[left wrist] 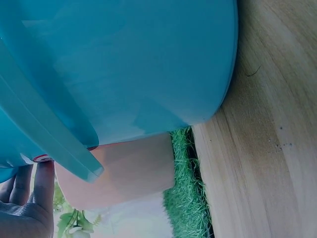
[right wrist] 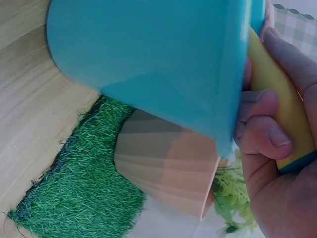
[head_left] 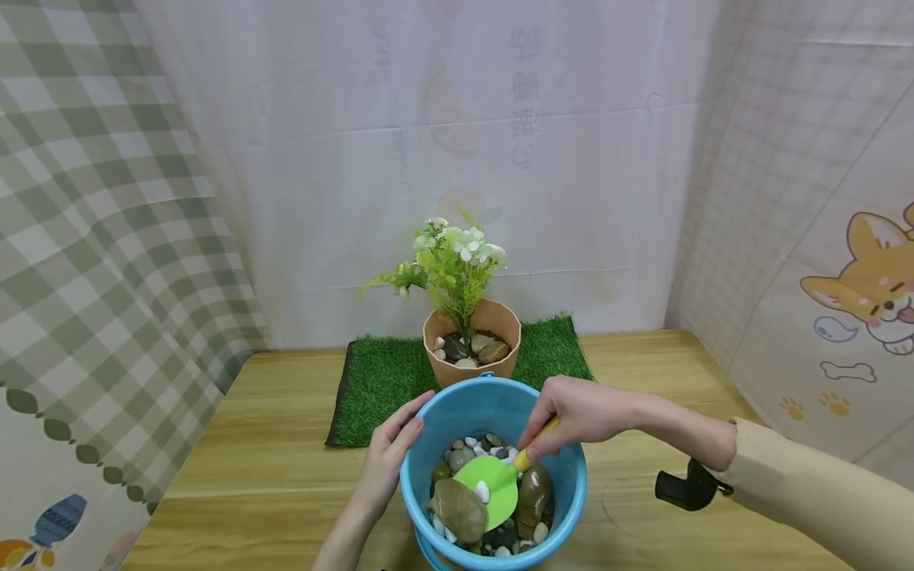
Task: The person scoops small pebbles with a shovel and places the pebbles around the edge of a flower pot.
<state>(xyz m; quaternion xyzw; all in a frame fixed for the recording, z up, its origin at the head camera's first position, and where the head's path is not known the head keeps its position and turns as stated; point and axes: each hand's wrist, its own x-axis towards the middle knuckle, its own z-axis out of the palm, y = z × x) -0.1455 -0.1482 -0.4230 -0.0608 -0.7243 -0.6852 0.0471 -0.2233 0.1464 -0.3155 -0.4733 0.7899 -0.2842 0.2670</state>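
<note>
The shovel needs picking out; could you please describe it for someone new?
On the wooden table stands a blue bucket of stones. Look inside for the shovel, its yellow handle in the right hand. Its bright green blade, carrying a white pebble, sets it apart from the stones.

The bucket (head_left: pixel 471 404) stands on the table (head_left: pixel 250 476) before the pot (head_left: pixel 453 375), which sits on the mat (head_left: pixel 385 381), rocks (head_left: pixel 493 351) and plant (head_left: pixel 451 277) in it. Stones (head_left: pixel 460 511) lie in the bucket, the shovel (head_left: pixel 500 488) over them, a pebble (head_left: pixel 482 492) on its blade. The left hand (head_left: pixel 389 448) is at the rim's left, the right hand (head_left: pixel 574 408) at its right.
</note>
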